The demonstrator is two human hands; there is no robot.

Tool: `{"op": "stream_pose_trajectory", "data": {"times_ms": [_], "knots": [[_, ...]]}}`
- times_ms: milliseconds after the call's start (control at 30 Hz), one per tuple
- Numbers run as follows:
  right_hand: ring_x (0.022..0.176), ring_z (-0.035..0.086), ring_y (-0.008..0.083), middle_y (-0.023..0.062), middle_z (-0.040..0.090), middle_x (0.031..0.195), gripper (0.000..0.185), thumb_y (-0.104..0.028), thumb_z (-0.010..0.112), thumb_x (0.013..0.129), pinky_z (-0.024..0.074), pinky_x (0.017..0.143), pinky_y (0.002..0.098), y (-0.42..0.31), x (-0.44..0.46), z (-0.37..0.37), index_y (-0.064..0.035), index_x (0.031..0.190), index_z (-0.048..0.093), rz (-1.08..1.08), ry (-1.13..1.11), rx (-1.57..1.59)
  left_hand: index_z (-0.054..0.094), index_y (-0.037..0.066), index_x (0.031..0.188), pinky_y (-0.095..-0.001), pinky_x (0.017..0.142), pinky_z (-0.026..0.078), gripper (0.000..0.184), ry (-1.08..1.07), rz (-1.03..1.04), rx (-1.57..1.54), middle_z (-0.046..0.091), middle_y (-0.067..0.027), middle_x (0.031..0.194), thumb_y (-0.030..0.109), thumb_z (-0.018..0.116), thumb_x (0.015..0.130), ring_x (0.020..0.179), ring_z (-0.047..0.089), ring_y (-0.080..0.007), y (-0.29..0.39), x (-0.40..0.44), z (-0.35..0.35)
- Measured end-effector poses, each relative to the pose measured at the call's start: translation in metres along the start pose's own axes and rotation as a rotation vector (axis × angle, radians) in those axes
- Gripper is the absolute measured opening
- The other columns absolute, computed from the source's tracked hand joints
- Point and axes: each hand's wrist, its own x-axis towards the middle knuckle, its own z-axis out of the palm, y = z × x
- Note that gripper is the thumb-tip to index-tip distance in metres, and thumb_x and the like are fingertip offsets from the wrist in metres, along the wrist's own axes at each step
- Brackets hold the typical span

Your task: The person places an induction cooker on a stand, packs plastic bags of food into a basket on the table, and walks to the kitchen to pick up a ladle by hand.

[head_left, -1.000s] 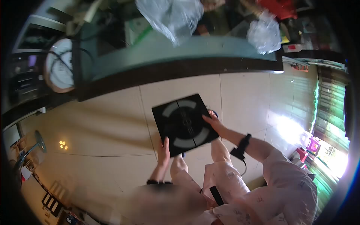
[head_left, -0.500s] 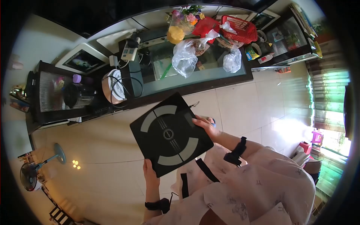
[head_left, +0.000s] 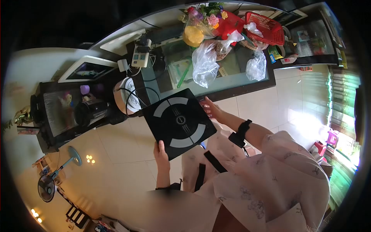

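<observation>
A square black bathroom scale (head_left: 170, 131) with curved silver-grey strips and a small round emblem is held up in front of me, tilted in view. My left hand (head_left: 162, 154) is closed on its lower left edge, the thumb on the top face and the other fingers hidden beneath. At the upper right edge, my right hand (head_left: 211, 109) has its fingers against the scale's side, partly hidden behind it. Both wrists wear black straps.
Beyond the scale stands a dark glass-topped cabinet (head_left: 247, 87) with plastic bags (head_left: 205, 63), a red basket (head_left: 266, 29), artificial flowers (head_left: 210, 17) and a power strip (head_left: 140, 56). A round device with a black cable (head_left: 126, 96) sits at its left. A fan (head_left: 46, 188) stands lower left.
The scale has shifted slightly up and right in view, with both hands moving along. My right thumb no longer lies over the scale's top face. The view has turned a little.
</observation>
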Motion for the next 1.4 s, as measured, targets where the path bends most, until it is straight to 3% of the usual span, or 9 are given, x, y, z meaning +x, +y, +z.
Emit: {"op": "stream_pose_trajectory", "data": {"times_ms": [233, 300, 367, 433, 600, 733, 1167, 1300, 1400], "knots": [[0.104, 0.051, 0.0331, 0.0116, 0.052, 0.116, 0.031, -0.031, 0.041, 0.096, 0.0397, 0.089, 0.0372, -0.024, 0.09, 0.029, -0.0112, 0.118, 0.049, -1.195, 0.467, -0.93, 0.044, -0.004, 0.122, -0.0284, 0.082, 0.049, 0.045, 0.013, -0.232, -0.314, 0.055, -0.0109, 0.111, 0.031, 0.048, 0.095, 0.097, 0.056, -0.018, 0.009, 0.031, -0.052], [0.103, 0.052, 0.032, 0.0105, 0.057, 0.11, 0.032, -0.031, 0.035, 0.097, 0.04, 0.088, 0.0373, -0.038, 0.089, 0.037, -0.0123, 0.119, 0.049, -1.177, 0.536, -1.281, 0.044, -0.004, 0.121, -0.0298, 0.082, 0.05, 0.044, 0.097, -0.265, -0.371, 0.055, -0.0109, 0.111, 0.031, 0.047, 0.095, 0.098, 0.057, -0.0189, 0.016, 0.045, -0.062], [0.099, 0.055, 0.0303, 0.008, 0.062, 0.099, 0.039, -0.04, 0.029, 0.097, 0.0407, 0.086, 0.0371, -0.047, 0.09, 0.044, -0.0146, 0.117, 0.051, -0.486, 0.179, -0.909, 0.044, -0.004, 0.12, -0.0307, 0.083, 0.05, 0.043, -0.009, -0.272, -0.396, 0.055, -0.011, 0.112, 0.031, 0.047, 0.095, 0.099, 0.057, -0.0195, 0.027, 0.063, -0.079], [0.095, 0.058, 0.0253, 0.0071, 0.065, 0.09, 0.056, -0.055, 0.023, 0.093, 0.0415, 0.084, 0.0343, -0.033, 0.086, 0.045, -0.0141, 0.115, 0.054, -0.571, 0.148, -0.848, 0.045, -0.003, 0.12, -0.0316, 0.085, 0.05, 0.042, -0.101, -0.266, -0.424, 0.056, -0.0111, 0.112, 0.031, 0.046, 0.095, 0.1, 0.057, -0.0201, 0.037, 0.072, -0.093], [0.099, 0.057, 0.0164, 0.0067, 0.062, 0.099, 0.071, -0.067, 0.036, 0.085, 0.0425, 0.084, 0.0309, -0.01, 0.044, 0.05, -0.0079, 0.123, 0.05, -0.115, -0.531, 0.279, 0.045, -0.002, 0.122, -0.0313, 0.085, 0.049, 0.042, -0.095, -0.179, -0.532, 0.055, -0.0103, 0.115, 0.031, 0.045, 0.096, 0.102, 0.056, -0.0204, 0.052, 0.106, -0.099], [0.11, 0.051, 0.0192, 0.0069, 0.053, 0.119, 0.06, -0.049, 0.055, 0.086, 0.0416, 0.092, 0.0323, -0.003, 0.014, 0.072, -0.0107, 0.131, 0.043, -0.228, -0.486, 0.379, 0.043, -0.001, 0.125, -0.0306, 0.088, 0.047, 0.044, -0.118, -0.138, -0.418, 0.055, -0.0106, 0.118, 0.032, 0.045, 0.096, 0.104, 0.055, -0.0202, 0.055, 0.138, -0.088], [0.111, 0.048, 0.0106, 0.0019, 0.052, 0.122, 0.047, -0.026, 0.052, 0.094, 0.0403, 0.093, 0.0263, 0.0, 0.004, 0.032, -0.0049, 0.133, 0.039, -0.419, 0.233, 0.252, 0.051, -0.003, 0.116, -0.0311, 0.087, 0.042, 0.048, -0.406, -0.403, -0.049, 0.056, -0.0081, 0.118, 0.039, 0.04, 0.097, 0.096, 0.056, -0.0167, -0.021, 0.235, -0.014], [0.109, 0.049, 0.0114, 0.0024, 0.052, 0.121, 0.048, -0.028, 0.052, 0.093, 0.0403, 0.094, 0.0262, 0.0, 0.008, 0.008, -0.0046, 0.133, 0.039, -0.465, 0.215, 0.183, 0.056, 0.004, 0.103, -0.0344, 0.079, 0.043, 0.024, -0.143, 0.825, 0.677, 0.059, -0.0122, 0.096, 0.023, 0.058, 0.088, 0.085, 0.055, -0.0262, 0.048, 0.298, 0.04], [0.108, 0.049, 0.0111, 0.0028, 0.053, 0.119, 0.046, -0.028, 0.053, 0.093, 0.0408, 0.092, 0.0257, 0.005, 0.02, 0.001, -0.0039, 0.131, 0.041, -0.466, 0.255, 0.175, 0.056, 0.005, 0.103, -0.0374, 0.079, 0.043, 0.027, -0.047, 1.197, 0.871, 0.057, -0.0113, 0.088, 0.017, 0.063, 0.08, 0.086, 0.054, -0.031, 0.068, 0.345, 0.077]]}}
